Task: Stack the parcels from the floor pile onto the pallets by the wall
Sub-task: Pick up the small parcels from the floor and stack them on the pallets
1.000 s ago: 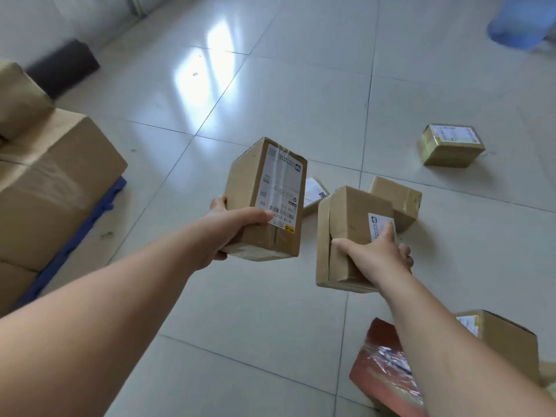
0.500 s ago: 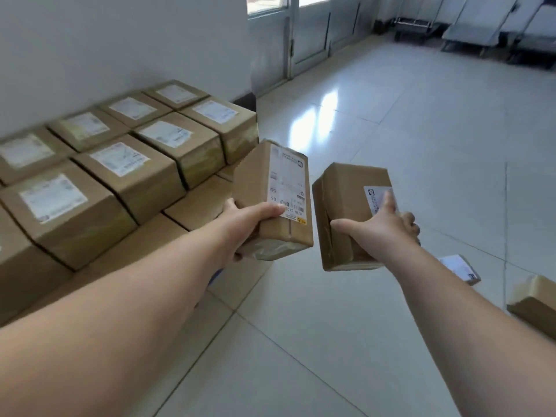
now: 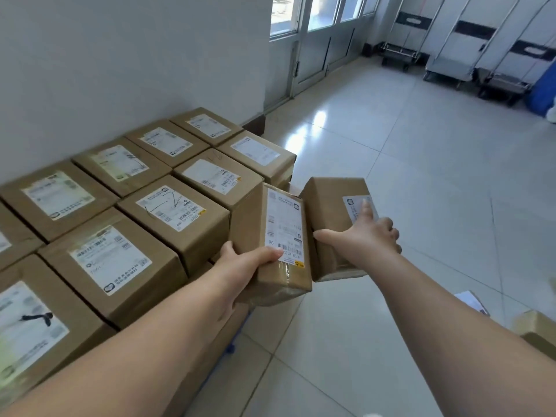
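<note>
My left hand (image 3: 240, 267) grips a tall cardboard parcel (image 3: 270, 242) with a white barcode label facing me. Beside it on the right, my right hand (image 3: 365, 236) holds a second brown parcel (image 3: 331, 212) from above, thumb on its near side. Both parcels hang in the air and nearly touch, just off the right edge of the stacked boxes (image 3: 168, 212). Those boxes, several with white labels on top, fill two rows along the white wall. A strip of blue pallet (image 3: 231, 346) shows beneath them.
Tiled floor (image 3: 406, 191) stretches to the right and ahead. A flat white envelope (image 3: 471, 300) and a cardboard box (image 3: 538, 332) lie on it at the lower right. Metal trolleys (image 3: 451, 64) stand at the far wall near glass doors.
The view has turned from the floor pile to the wall stack and drawn closer. Both held parcels have moved toward the stack's right edge, and now sit closer together.
</note>
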`<state>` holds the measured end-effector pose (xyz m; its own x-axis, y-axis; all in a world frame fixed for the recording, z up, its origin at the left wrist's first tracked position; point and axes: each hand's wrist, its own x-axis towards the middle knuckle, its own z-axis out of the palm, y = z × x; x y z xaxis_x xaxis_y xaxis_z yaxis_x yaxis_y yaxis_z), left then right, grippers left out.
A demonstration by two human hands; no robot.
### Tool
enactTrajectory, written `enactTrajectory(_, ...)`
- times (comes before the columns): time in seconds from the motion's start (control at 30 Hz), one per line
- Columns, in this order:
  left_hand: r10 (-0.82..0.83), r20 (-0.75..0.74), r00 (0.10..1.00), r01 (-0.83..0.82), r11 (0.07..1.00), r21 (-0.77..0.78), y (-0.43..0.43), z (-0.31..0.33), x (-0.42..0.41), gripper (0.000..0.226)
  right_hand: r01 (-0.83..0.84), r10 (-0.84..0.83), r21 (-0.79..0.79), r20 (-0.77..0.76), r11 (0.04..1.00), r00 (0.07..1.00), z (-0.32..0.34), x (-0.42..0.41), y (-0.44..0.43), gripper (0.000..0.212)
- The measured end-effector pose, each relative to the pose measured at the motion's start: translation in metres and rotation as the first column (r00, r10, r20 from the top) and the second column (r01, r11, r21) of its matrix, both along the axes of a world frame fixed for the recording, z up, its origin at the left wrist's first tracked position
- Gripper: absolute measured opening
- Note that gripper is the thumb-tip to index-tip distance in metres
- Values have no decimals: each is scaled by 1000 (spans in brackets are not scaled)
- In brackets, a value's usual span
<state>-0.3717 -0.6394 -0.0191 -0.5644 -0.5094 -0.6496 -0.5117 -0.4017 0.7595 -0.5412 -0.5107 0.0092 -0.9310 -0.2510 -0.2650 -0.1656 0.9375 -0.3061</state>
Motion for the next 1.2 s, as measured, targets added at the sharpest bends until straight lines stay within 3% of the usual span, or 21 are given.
enactTrajectory(0.1,-8,39,999,9,1000,-24,-14,-2,0,103,59,-56,-38,82,998,995,-9,-18,-16,120)
enactTrajectory(0.27,-55,156,986,75,990,-122,-27,-10,-2,143,117,-101,-86,166,989,981,-33,-61,-55,120)
enactTrajectory(0.47,-39,77,996,48,992,-120,-34,-5,-3,133,205,-150,-181,276,962,949,-56,-89,-101,112)
enactTrajectory(0.6,6,57,998,3,988,-156,-37,-10,-8,131,364,-166,-405,447,839,879,-77,-98,-111,69)
enactTrajectory(0.67,10,59,998,0,986,-169,-37,-11,-11,136,412,-113,-515,514,752,850,-87,-99,-100,46)
enactTrajectory(0.77,16,33,999,-10,988,-156,-35,-11,-15,136,426,-3,-570,597,703,803,-100,-96,-83,21)
enactTrajectory(0.83,-8,37,999,14,986,-164,-35,-12,-17,137,449,81,-587,662,673,745,-104,-94,-77,28)
enactTrajectory(0.93,-31,72,997,43,983,-180,-35,-13,-17,140,500,146,-574,739,649,658,-103,-95,-81,63)
enactTrajectory(1.0,-25,93,995,41,982,-184,-36,-13,-17,140,509,181,-577,756,639,629,-100,-98,-88,72)
enactTrajectory(1.1,-33,112,993,52,983,-176,-38,-13,-16,136,522,146,-555,764,648,629,-94,-96,-91,82)
enactTrajectory(1.2,-65,136,989,82,988,-128,-39,-9,-17,131,502,73,-556,714,662,696,-91,-88,-81,81)
